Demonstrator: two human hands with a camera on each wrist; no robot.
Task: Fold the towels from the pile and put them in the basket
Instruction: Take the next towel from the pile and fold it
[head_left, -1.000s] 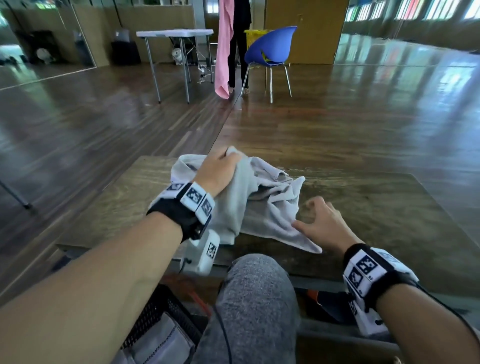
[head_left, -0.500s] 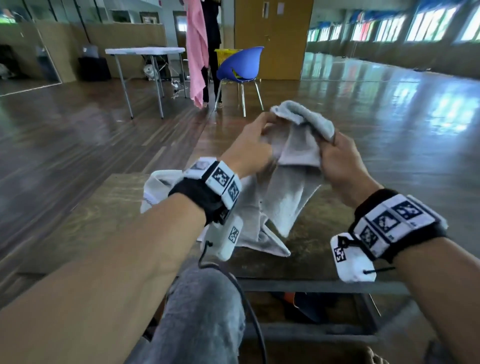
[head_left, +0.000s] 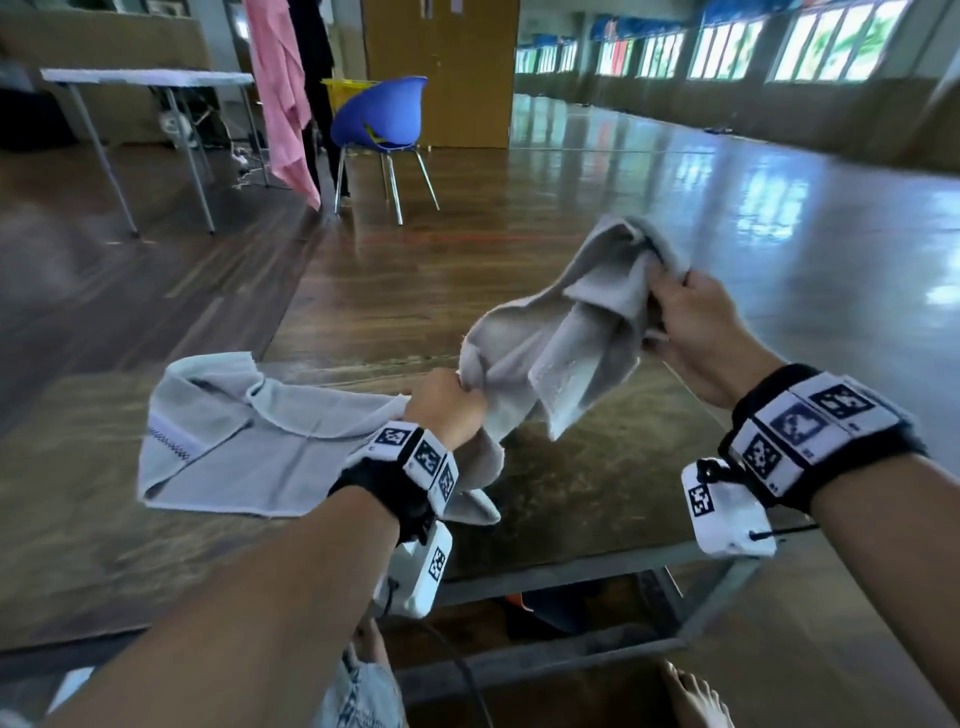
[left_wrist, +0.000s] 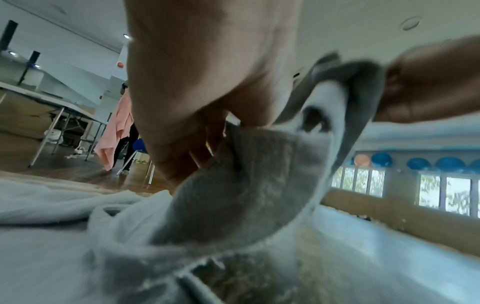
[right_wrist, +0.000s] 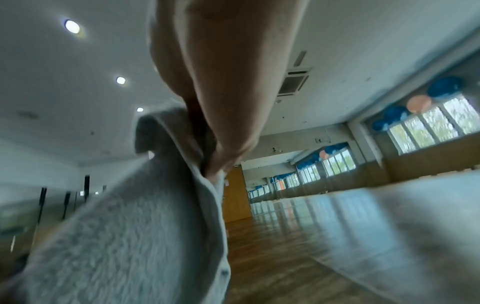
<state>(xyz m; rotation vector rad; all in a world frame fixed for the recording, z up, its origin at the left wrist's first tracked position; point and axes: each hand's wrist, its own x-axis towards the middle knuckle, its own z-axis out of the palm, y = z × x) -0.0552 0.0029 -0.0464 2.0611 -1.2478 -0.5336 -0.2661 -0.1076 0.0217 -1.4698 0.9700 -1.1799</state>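
Note:
A grey towel (head_left: 566, 338) hangs stretched in the air between both hands, above the low brown table (head_left: 597, 483). My left hand (head_left: 447, 402) grips its lower bunched end just above the tabletop. My right hand (head_left: 685, 317) pinches the upper end, raised to the right; the pinch shows in the right wrist view (right_wrist: 210, 170). In the left wrist view the gripped towel (left_wrist: 233, 195) fills the middle. A second, paler towel (head_left: 244, 447) lies rumpled on the table to the left of my left hand. The basket is not in view.
Beyond the table is open wooden floor. At the back left stand a white folding table (head_left: 150, 78), a blue chair (head_left: 384, 119) and a person holding a pink cloth (head_left: 280, 88). A bare foot (head_left: 696, 696) shows below the table's near edge.
Both hands have lifted one grey towel off the pile. Since half a second ago they have drawn apart: the left hand dropped toward the table, the right moved right and stayed high.

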